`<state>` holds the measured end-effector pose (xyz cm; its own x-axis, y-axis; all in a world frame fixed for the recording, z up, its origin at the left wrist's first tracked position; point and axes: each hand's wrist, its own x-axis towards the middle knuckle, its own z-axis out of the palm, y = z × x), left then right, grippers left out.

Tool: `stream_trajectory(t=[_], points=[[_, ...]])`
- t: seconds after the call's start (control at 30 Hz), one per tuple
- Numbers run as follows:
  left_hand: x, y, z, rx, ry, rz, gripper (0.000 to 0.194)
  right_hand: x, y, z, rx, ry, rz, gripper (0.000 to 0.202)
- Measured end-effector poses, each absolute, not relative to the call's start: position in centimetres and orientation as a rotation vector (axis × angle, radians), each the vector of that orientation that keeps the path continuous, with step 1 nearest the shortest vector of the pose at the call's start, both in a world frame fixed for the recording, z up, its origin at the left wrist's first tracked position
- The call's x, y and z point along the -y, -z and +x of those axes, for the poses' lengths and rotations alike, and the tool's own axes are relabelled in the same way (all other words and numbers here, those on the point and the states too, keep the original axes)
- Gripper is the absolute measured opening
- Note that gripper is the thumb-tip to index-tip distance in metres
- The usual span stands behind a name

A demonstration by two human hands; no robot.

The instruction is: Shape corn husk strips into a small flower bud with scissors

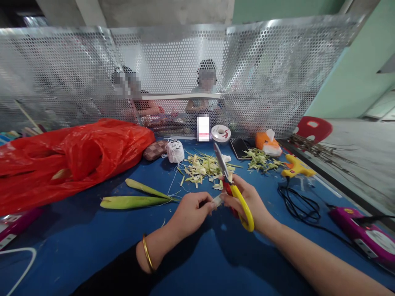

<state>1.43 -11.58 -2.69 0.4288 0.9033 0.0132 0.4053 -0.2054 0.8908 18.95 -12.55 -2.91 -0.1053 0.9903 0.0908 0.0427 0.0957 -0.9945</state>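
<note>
Screen [173, 49] backs blue tbl [89, 234] nr grn wall [348, 78].

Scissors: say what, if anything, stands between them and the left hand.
Two things stand in the way: a small pale piece at the fingertips of the left hand, then fingers of the right hand, which holds the scissors.

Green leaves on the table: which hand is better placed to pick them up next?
Left hand, I'd judge: it is nearer the leaves, though pinching a pale piece; the right hand holds the scissors.
</note>
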Motion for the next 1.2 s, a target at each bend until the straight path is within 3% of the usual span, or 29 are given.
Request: stream_trajectory(t=[0.27, 0.47, 0.7, 0.93, 1.2], points=[[11.9, 2.6, 1.5, -1.148, -0.799, 1.815, 0.021, 12.6, 2.1, 19.0, 1.206, -1.336, -1.11, 0.042], [11.7, 3.1, 1.5, -1.167, -0.698, 1.569, 0.025, 12.5, 2.2, 18.9, 1.256, -1.242, -1.14, 0.044], [10.8, 1.7, 0.5, -1.376, -0.991, 1.723, 0.025, 12.5, 1.1, 20.0, 1.425, -1.204, -1.172, 0.053], [10.1, 1.2, -0.9, -1.554, -1.249, 1.727, 0.025, 12.4, 1.9, 21.7, 1.869, -0.996, -1.188, 0.041], [10.6, 1.2, -0.4, -1.529, -1.285, 1.672, 0.022, 13.2, 1.7, 20.3, 2.042, -0.951, -1.25, 0.031]])
